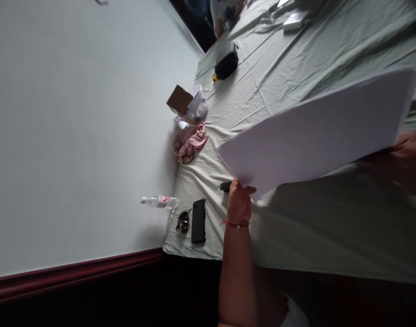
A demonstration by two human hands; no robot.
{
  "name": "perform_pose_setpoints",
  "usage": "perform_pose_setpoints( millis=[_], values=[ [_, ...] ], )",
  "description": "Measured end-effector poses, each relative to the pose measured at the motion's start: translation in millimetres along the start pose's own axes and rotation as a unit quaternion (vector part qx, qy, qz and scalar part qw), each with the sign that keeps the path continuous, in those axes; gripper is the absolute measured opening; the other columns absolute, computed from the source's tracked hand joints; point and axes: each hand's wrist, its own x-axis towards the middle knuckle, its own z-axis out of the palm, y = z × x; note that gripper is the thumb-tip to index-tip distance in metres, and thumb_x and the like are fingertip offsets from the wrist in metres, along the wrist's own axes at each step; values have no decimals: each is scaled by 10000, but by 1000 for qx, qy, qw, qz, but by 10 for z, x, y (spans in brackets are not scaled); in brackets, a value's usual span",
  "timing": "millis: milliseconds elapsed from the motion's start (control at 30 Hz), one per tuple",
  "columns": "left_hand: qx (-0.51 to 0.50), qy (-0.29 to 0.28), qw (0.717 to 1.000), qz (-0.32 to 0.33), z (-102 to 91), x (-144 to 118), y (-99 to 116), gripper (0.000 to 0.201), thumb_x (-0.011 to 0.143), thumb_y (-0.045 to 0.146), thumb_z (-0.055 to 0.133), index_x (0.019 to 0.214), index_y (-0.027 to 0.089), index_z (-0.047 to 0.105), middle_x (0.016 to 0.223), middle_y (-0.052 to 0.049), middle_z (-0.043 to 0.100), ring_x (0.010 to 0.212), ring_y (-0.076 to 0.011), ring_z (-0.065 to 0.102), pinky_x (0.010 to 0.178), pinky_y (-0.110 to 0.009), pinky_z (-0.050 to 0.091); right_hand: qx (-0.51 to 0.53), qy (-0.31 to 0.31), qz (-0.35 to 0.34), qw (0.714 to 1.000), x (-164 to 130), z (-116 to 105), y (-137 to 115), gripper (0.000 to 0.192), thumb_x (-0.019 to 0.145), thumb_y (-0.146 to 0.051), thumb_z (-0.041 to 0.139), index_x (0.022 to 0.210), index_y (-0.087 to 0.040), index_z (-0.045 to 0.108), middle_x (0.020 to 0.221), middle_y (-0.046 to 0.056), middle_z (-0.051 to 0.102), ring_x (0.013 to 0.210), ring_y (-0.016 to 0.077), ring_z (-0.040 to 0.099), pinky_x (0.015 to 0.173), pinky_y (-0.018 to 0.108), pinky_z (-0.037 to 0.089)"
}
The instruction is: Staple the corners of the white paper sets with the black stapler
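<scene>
A large white sheet of paper [316, 131] is held up above the cloth-covered table, bowed slightly along its length. My left hand [240, 200], with a red string bracelet at the wrist, pinches the sheet's near left corner, thumb on top. At the right edge of the view, my right hand [410, 156] is closed on the paper's near right corner; motion blurs it and hides part of its fingers. Just left of my left hand lies a small black object [225, 186], partly covered by that hand.
A pale green wrinkled cloth [262, 97] covers the table. By the wall are a clear bottle [162, 202], keys [183, 221], a black case [198, 221], pink cloth [190, 141], a brown box [179, 100] and a black pouch [227, 63]. A white box [295, 21] lies at the far side.
</scene>
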Motion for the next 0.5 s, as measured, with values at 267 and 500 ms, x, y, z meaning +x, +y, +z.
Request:
perform_pose_setpoints(
  millis=[267,500],
  values=[
    [6,104,995,0,-155,73,90,290,497,163,840,750,209,706,806,7,748,865,-181,690,985,-371,528,0,-114,-168,979,75,-29,90,519,575,-666,782,831,-214,771,894,94,748,829,238,659,727,366,549],
    [62,31,997,19,-236,-12,57,448,548,154,881,974,235,771,942,-26,784,1050,-256,713,1073,-428,514,21,-138,-141,980,55,-76,47,659,473,-778,863,772,-196,784,853,108,740,811,237,666,782,388,580]
  ],
)
